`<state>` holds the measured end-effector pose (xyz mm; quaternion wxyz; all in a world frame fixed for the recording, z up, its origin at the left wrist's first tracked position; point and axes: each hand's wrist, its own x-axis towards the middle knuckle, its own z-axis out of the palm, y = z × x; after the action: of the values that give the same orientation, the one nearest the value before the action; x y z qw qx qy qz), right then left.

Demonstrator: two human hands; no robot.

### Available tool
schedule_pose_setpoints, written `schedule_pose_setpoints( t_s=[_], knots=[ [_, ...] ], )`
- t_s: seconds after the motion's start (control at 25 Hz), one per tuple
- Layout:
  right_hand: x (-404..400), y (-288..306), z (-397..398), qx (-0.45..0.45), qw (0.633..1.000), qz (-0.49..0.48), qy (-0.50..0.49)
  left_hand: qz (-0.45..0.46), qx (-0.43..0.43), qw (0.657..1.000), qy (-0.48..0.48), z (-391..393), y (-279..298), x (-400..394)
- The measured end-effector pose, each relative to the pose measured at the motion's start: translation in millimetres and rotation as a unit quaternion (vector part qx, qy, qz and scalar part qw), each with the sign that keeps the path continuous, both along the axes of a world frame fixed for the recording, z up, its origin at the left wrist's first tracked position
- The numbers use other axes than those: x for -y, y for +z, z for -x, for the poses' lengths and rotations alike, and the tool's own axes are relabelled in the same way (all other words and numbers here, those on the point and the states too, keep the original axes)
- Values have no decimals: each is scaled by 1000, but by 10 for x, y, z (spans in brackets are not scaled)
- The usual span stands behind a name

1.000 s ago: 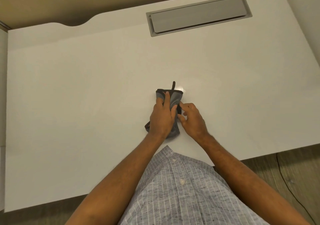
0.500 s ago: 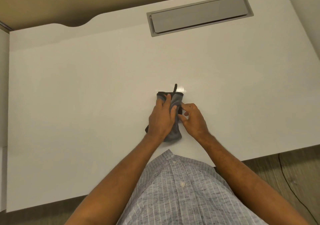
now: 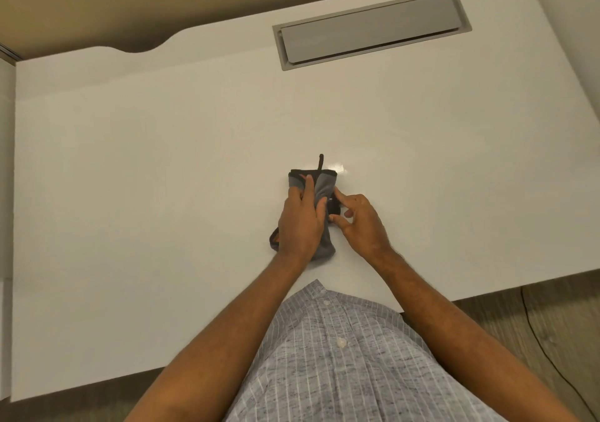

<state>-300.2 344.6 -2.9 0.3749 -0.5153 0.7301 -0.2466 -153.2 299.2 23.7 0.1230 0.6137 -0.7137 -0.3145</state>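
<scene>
A small grey cloth with dark trim and a dark loop at its far end lies folded into a narrow strip on the white table. My left hand lies flat on top of it, fingers straight, pressing it down and hiding most of its middle. My right hand is at the cloth's right edge, index finger touching the dark trim, the thumb close below it and the other fingers curled.
A grey rectangular cable hatch is set into the table's far side. The table's near edge runs just in front of my shirt. A thin black cable lies on the wooden floor at the right.
My right index finger has stretched out towards the cloth's right edge. My left hand and the cloth stay put.
</scene>
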Motion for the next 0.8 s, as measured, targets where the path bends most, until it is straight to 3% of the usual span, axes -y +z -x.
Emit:
schedule_pose_setpoints(
  t_s=[0.24,0.52,0.8],
  knots=[
    [106,23,122,66,998,-10,-5,17,55,996,-61,-140,20,-350],
    [138,82,193,11,999,-7,42,94,132,976,-148,-157,33,-440],
    [254,245,277,54,997,-53,35,165,190,939,-234,-174,-59,-568]
  ],
)
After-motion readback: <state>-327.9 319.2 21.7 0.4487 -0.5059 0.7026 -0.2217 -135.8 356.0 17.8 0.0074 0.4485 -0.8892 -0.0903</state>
